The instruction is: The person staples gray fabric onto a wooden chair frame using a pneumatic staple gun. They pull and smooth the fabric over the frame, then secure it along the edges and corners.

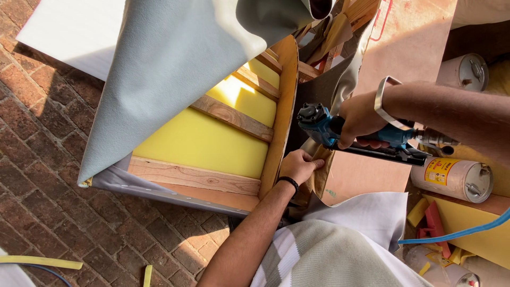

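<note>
At the far left lies a brick floor (48,159), with a strip of yellow foam (40,262) along its lower left edge. Next comes a big flap of grey fabric (170,69), thrown back over the top of a wooden frame (194,178). The frame's slats run at a slant across yellow padding (202,141) that fills the spaces between them.

The frame's right edge is a curved plywood rail (280,111), its long axis running from the lower middle up toward the top of the view. The left hand (298,166) rests just right of this rail near its lower end, fingers curled and pressing a fold of tan material (321,175) against the wood; it wears a dark band at the wrist. It is the hand nearer to the rail.

Just above and to the right, the right hand (361,119) is wrapped tight around the grip of a blue staple gun (324,127). The gun lies nearly level, its nose pointing left at the rail's right face, just above the left hand's fingers; whether the nose touches the wood cannot be told. A metal bangle sits on that wrist.

Further right stand a reddish board (409,42), two pale cans (457,178), and a blue hose (457,234) trailing off the right edge.
</note>
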